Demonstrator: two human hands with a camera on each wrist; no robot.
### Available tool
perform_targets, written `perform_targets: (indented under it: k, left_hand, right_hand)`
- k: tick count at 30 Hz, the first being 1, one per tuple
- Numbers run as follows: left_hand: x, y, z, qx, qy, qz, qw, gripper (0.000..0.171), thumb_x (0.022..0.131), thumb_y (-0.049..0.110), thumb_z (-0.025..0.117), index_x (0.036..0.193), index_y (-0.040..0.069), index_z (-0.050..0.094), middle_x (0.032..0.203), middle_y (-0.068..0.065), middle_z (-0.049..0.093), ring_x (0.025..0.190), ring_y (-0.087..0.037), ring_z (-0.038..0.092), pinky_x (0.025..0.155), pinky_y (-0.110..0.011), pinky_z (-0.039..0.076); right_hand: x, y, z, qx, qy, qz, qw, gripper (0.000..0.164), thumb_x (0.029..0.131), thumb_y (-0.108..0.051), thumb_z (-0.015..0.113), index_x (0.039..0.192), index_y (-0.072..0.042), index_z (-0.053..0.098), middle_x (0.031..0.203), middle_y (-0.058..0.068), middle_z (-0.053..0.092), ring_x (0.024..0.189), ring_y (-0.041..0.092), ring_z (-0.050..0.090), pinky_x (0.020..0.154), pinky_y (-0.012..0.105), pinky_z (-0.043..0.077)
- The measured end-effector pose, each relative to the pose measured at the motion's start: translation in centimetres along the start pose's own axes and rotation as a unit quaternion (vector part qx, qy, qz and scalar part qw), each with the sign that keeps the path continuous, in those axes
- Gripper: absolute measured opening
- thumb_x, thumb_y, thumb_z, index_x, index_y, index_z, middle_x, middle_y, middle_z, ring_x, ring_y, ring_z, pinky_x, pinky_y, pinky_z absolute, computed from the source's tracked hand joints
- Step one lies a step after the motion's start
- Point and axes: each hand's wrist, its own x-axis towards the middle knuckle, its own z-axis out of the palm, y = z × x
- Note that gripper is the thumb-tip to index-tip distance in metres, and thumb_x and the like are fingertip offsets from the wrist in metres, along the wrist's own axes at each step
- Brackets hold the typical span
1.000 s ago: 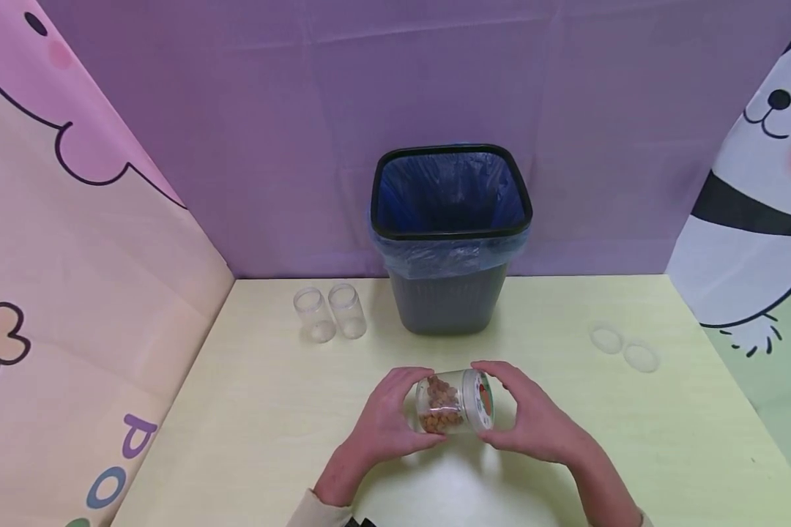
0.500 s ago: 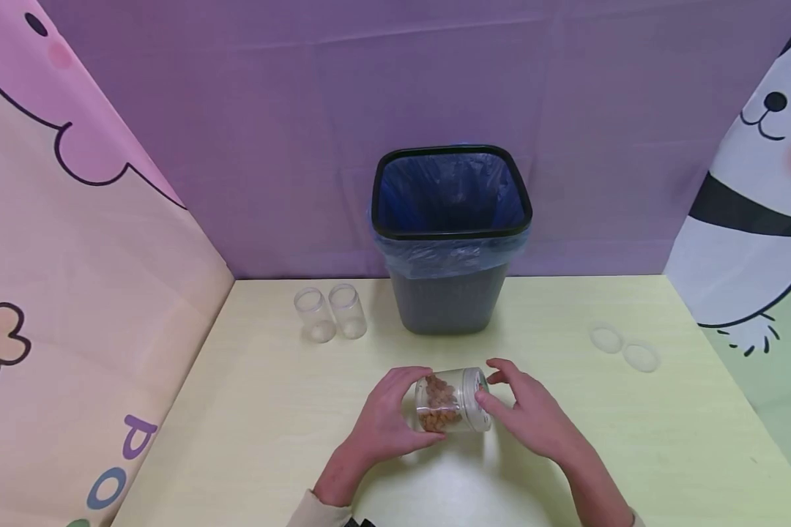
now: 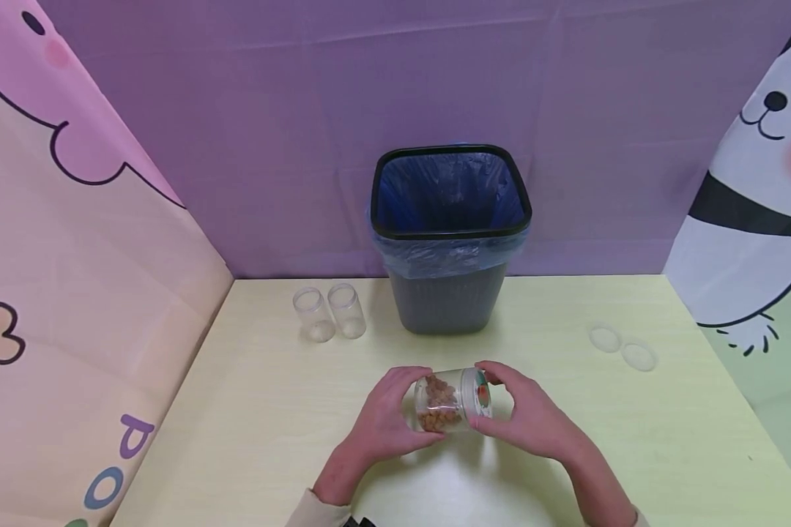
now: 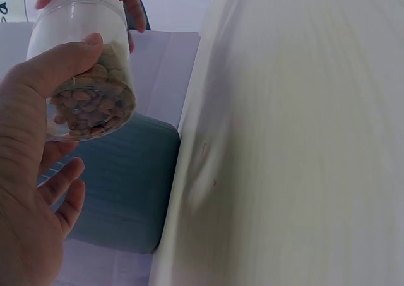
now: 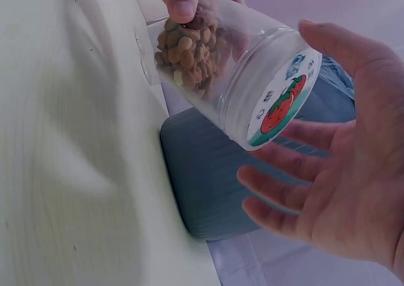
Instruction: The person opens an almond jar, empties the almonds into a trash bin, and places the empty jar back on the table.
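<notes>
A clear jar (image 3: 440,402) partly filled with small brown pieces (image 5: 189,49) lies on its side in the air above the table, its lid end to the right. My left hand (image 3: 389,417) grips the jar around its base end, the thumb across its wall in the left wrist view. At the other end, my right hand (image 3: 534,417) holds the rim of the pale lid (image 5: 284,106) between thumb and fingers. A strawberry picture shows on the lid's face. The lid sits on the jar. The lower fingers of both hands are loosely spread.
Behind the hands stands a grey bin (image 3: 448,300) with a blue liner. Two clear open containers (image 3: 314,316) (image 3: 347,311) stand left of it. On the right lie two thin transparent discs (image 3: 605,339) (image 3: 639,356). A purple cloth (image 3: 290,146) hangs at the back.
My right hand shifted its fingers on the lid, drawing them over its face half a second ago, then spreading again around the rim. My left hand kept the jar nearly still.
</notes>
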Motion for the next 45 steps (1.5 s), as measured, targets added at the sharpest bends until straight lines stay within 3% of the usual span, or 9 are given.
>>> perform_targets:
  k: [6, 10, 18, 22, 26, 29, 34, 38, 45]
  left_hand:
    - [-0.2, 0.1, -0.1, 0.043, -0.035, -0.003, 0.9985, 0.091, 0.057, 0.046, 0.09, 0.134, 0.013, 0.054, 0.126, 0.004, 0.057, 0.117, -0.013, 0.049, 0.097, -0.034, 0.044]
    - [-0.2, 0.1, -0.2, 0.059, -0.037, 0.009, 0.9975, 0.089, 0.057, 0.048, 0.089, 0.132, 0.012, 0.056, 0.125, 0.003, 0.058, 0.116, -0.014, 0.05, 0.096, -0.035, 0.044]
    - [-0.4, 0.0, -0.4, 0.081, -0.036, 0.003, 0.996, 0.085, 0.057, 0.045, 0.086, 0.13, 0.014, 0.055, 0.123, 0.004, 0.058, 0.115, -0.013, 0.049, 0.098, -0.034, 0.042]
    - [-0.4, -0.1, -0.4, 0.082, -0.035, -0.003, 0.996, 0.084, 0.057, 0.045, 0.085, 0.129, 0.014, 0.055, 0.122, 0.004, 0.058, 0.116, -0.013, 0.049, 0.099, -0.033, 0.042]
    - [-0.4, -0.2, -0.4, 0.084, -0.03, -0.002, 0.996, 0.086, 0.055, 0.045, 0.086, 0.129, 0.013, 0.055, 0.122, 0.003, 0.058, 0.116, -0.014, 0.049, 0.098, -0.035, 0.043]
    - [-0.4, -0.3, -0.4, 0.083, -0.026, -0.001, 0.9962, 0.088, 0.054, 0.045, 0.087, 0.129, 0.013, 0.055, 0.123, 0.002, 0.058, 0.116, -0.016, 0.05, 0.098, -0.036, 0.043]
    - [-0.5, -0.4, -0.6, 0.078, -0.021, -0.004, 0.9967, 0.088, 0.054, 0.045, 0.088, 0.129, 0.013, 0.055, 0.122, 0.002, 0.058, 0.116, -0.015, 0.05, 0.098, -0.035, 0.043]
    - [-0.7, -0.4, -0.7, 0.071, -0.021, -0.01, 0.9972, 0.088, 0.054, 0.045, 0.088, 0.129, 0.013, 0.055, 0.123, 0.002, 0.058, 0.116, -0.015, 0.05, 0.098, -0.035, 0.043]
    - [-0.9, -0.4, -0.9, 0.057, -0.014, -0.024, 0.998, 0.087, 0.054, 0.045, 0.089, 0.128, 0.016, 0.055, 0.122, 0.005, 0.058, 0.115, -0.012, 0.049, 0.096, -0.034, 0.044]
  right_hand:
    - [0.1, -0.1, -0.1, -0.016, -0.009, -0.06, 0.998, 0.08, 0.067, -0.027, 0.089, 0.137, -0.017, 0.05, 0.129, -0.013, 0.053, 0.12, 0.017, 0.051, 0.099, 0.047, 0.042]
    - [0.1, -0.3, -0.1, -0.033, -0.011, -0.079, 0.996, 0.081, 0.065, -0.023, 0.09, 0.136, -0.019, 0.05, 0.129, -0.013, 0.051, 0.12, 0.017, 0.05, 0.099, 0.045, 0.042]
    - [0.1, -0.7, 0.0, -0.042, -0.019, -0.084, 0.995, 0.083, 0.062, -0.015, 0.088, 0.132, -0.023, 0.045, 0.122, -0.013, 0.049, 0.114, 0.013, 0.047, 0.092, 0.043, 0.045]
    - [0.0, -0.6, -0.2, -0.027, -0.009, -0.076, 0.997, 0.083, 0.062, -0.011, 0.087, 0.131, -0.015, 0.042, 0.122, -0.007, 0.052, 0.114, 0.015, 0.049, 0.089, 0.044, 0.047]
    - [-0.2, -0.1, -0.3, 0.0, -0.002, -0.065, 0.998, 0.084, 0.063, -0.005, 0.083, 0.132, -0.01, 0.037, 0.122, 0.003, 0.054, 0.112, 0.014, 0.049, 0.087, 0.035, 0.049]
    - [-0.3, 0.4, -0.4, 0.003, 0.017, -0.068, 0.998, 0.087, 0.061, 0.0, 0.082, 0.135, -0.007, 0.035, 0.126, 0.007, 0.051, 0.112, 0.016, 0.05, 0.085, 0.031, 0.049]
    - [-0.4, 1.1, -0.7, -0.042, 0.07, -0.069, 0.994, 0.09, 0.057, 0.002, 0.08, 0.135, -0.004, 0.037, 0.129, 0.01, 0.046, 0.108, 0.022, 0.051, 0.082, 0.041, 0.051]
    - [-0.5, 1.4, -1.0, -0.029, 0.117, -0.042, 0.992, 0.09, 0.056, 0.005, 0.081, 0.134, -0.006, 0.039, 0.13, 0.01, 0.049, 0.108, 0.026, 0.053, 0.081, 0.046, 0.05]
    - [-0.8, 1.7, -1.2, -0.012, 0.18, -0.015, 0.984, 0.093, 0.057, -0.003, 0.091, 0.135, -0.007, 0.041, 0.133, 0.007, 0.053, 0.116, 0.022, 0.052, 0.089, 0.03, 0.044]
